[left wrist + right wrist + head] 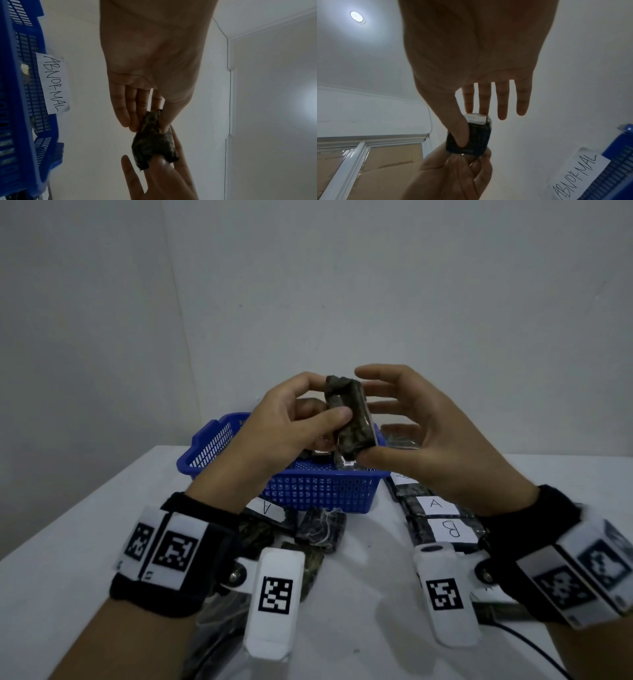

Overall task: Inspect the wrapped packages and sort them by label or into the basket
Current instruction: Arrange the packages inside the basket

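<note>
A dark camouflage-wrapped package [349, 416] is held upright in the air above the blue basket [318, 491]. My left hand [325, 419] pinches its near side between thumb and curled fingers. My right hand [383, 422] holds it from the right, thumb at the lower end, fingertips behind the top. In the left wrist view the package [152, 143] sits between both hands. The right wrist view shows the package [471, 138] with a pale strip at its top end. The basket [20, 94] carries a paper label reading ABNORMAL [53, 82], and a few packages lie inside.
On the white table [85, 542] packages labelled A [435, 505] and B [452, 529] lie in a row right of the basket. Another A package [265, 506] and a thread-tied one [320, 529] lie in front of it. A black cable [534, 648] runs at lower right.
</note>
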`<state>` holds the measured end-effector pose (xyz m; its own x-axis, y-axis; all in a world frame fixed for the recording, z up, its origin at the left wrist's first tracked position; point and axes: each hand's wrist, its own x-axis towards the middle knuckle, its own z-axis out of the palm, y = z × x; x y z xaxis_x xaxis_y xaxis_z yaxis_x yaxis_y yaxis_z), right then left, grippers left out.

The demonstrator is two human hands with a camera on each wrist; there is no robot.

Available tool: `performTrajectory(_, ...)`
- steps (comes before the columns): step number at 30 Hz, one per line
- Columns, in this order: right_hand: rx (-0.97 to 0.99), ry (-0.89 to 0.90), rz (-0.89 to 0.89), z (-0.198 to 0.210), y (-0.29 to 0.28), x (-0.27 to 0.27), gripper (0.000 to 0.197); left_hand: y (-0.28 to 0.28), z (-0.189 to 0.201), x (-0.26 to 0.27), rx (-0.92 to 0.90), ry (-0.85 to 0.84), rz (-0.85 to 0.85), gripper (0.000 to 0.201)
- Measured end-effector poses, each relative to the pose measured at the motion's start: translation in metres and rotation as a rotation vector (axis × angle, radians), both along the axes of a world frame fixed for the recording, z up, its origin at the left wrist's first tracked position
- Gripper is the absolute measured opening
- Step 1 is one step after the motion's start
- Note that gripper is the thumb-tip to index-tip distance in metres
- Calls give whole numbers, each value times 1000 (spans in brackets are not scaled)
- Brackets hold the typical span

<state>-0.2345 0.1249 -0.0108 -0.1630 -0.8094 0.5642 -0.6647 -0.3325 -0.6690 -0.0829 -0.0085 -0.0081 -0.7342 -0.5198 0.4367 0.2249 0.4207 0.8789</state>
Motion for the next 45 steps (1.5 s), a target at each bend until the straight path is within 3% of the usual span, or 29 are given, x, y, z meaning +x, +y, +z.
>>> performTrajectory(4,2,67,-41,-1,-1,3,69,-1,2,4,-52,2,24,25)
performTrajectory(9,25,81,-53,-1,0,1,66,-1,2,5,-32,-49,21,37)
performTrajectory(14,54,65,-82,-5,-2,5,60,-2,2,4,-122,-127,63,19)
performTrajectory(21,-96,46,-218,-13,-10,11,47,-6,5,11,-182,-151,55,21)
performTrajectory(24,-120,-1,-267,-17,-14,11,51,-14,7,17,-174,-103,125,21)
performTrajectory(29,13,-28,-238,-18,-19,8,75,-46,5,29,-63,65,300,15)
performTrajectory(36,29,13,-250,-23,-36,5,54,-94,-16,22,52,109,527,12)
performTrajectory(40,76,137,-209,-5,-62,6,51,-131,-27,22,42,60,631,13)
performTrajectory(45,252,457,-75,26,-126,-2,62,-169,-49,25,34,0,688,21)
